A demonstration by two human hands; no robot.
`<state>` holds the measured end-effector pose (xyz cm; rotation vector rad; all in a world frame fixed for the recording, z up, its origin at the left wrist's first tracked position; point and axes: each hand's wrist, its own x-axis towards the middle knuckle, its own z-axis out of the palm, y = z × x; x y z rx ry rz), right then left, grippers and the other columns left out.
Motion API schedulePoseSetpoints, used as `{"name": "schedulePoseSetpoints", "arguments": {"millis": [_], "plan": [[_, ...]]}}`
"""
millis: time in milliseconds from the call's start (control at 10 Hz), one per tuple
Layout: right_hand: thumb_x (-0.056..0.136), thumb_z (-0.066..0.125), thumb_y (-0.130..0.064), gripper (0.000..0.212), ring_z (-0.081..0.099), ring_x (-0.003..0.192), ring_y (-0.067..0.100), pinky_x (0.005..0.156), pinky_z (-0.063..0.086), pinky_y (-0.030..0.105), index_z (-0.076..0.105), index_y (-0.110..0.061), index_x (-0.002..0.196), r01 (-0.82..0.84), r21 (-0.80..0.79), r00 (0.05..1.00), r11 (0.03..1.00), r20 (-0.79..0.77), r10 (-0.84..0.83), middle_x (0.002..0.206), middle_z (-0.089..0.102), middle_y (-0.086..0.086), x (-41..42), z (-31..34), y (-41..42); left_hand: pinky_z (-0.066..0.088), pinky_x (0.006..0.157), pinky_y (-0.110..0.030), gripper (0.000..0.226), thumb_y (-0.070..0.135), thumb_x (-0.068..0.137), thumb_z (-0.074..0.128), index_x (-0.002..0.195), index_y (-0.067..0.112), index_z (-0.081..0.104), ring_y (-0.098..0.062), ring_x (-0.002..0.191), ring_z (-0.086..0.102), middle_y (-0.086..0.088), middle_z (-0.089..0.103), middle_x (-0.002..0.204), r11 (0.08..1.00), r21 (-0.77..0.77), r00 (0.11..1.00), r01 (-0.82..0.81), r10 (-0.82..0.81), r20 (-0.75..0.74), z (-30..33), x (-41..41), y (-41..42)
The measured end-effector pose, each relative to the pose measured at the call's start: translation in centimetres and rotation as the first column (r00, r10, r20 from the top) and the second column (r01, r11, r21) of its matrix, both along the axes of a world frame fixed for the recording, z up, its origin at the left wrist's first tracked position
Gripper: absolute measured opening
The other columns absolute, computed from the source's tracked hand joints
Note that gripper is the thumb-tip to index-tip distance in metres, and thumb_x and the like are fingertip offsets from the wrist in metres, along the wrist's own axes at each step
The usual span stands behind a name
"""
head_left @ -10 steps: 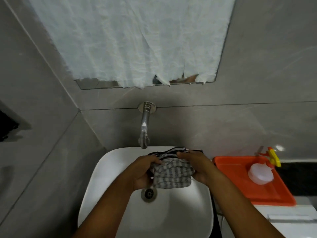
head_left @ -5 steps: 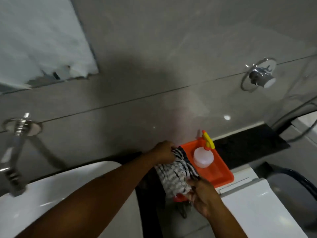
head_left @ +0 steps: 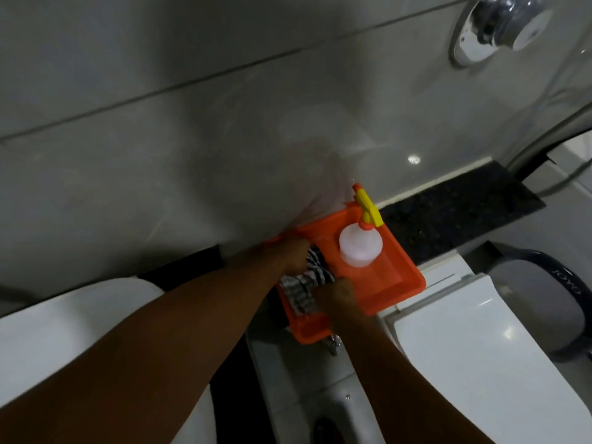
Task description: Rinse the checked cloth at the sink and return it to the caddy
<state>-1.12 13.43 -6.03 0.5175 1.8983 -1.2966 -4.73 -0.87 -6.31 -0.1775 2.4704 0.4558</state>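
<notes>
— What sits at the far left?

— The white sink (head_left: 64, 331), only its rounded right part in view, with the left forearm passing over its rim.

— And the left hand (head_left: 290, 256)?

— It is at the left back part of the orange caddy (head_left: 403, 293), fingers curled shut on the upper end of the checked cloth (head_left: 302, 291).

— Where exactly is the cloth?

— Bunched up in the left half of the caddy, between the two hands, lying against the caddy's left wall. Its black-and-white pattern shows in the gap between them.

— The right hand (head_left: 339, 294)?

— Near the caddy's front edge, fingers closed on the lower end of the cloth. So both hands grip the same cloth, one at each end.

— Anything else in the caddy?

— A white spray bottle (head_left: 360, 249) with a yellow and orange trigger stands upright near the back right corner, just beside the cloth but apart from both hands.

— What carries the caddy?

— A white toilet tank (head_left: 448, 277), as far as I can tell; the caddy's front left corner hangs past its edge. To the right lies the closed white toilet lid (head_left: 480, 347).

— And above?

— A grey tiled wall (head_left: 224, 139), with a chrome fitting (head_left: 499, 24) at the top right corner.
</notes>
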Motion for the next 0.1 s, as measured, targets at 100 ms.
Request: {"name": "schedulePoseSetpoints", "arguments": {"millis": [100], "plan": [[0.093, 0.057, -0.011, 0.036, 0.064, 0.102, 0.031, 0.093, 0.053, 0.043, 0.056, 0.004, 0.126, -0.101, 0.079, 0.983, 0.992, -0.144, 0.111, 0.114, 0.065, 0.020, 0.10, 1.56, -0.89, 0.050, 0.100, -0.049, 0.042, 0.022, 0.080, 0.065, 0.120, 0.011, 0.061, -0.035, 0.116, 0.060, -0.016, 0.059, 0.131, 0.999, -0.047, 0.999, -0.017, 0.015, -0.047, 1.85, 0.93, -0.06]]}}
